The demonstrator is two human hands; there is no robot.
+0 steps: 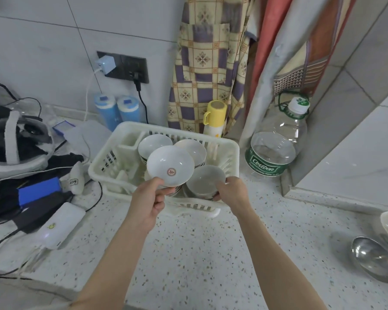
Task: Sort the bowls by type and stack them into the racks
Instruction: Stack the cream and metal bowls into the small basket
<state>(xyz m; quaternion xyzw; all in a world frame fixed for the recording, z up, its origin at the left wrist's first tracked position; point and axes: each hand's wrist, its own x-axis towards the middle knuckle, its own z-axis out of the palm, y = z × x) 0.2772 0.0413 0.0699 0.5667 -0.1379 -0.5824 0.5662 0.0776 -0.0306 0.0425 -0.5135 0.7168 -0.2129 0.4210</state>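
the left hand (154, 198) pinches the crest bowl (170, 166) by its near rim, just left of the plain bowl (205, 181) the right hand (230, 190) grips over the rack (224, 144).

Item one: cream plastic dish rack (231, 151) on the speckled terrazzo counter (199, 253), with several white bowls inside.

Item two: my left hand (149, 203) pinches the near rim of a white bowl with a red emblem (170, 166), tilted toward me above the rack.

Item three: my right hand (230, 191) grips a plain white bowl (205, 179) at the rack's near right; I think it rests on another bowl, though blur hides the contact.

Behind the rack:
- yellow-capped flask (214, 118)
- two blue cylinders (115, 110)
- checked apron (206, 63)

Right: Cestbon water bottle (276, 142); steel ladle (373, 258).

Left: white power bank (58, 227), headset (14, 139).
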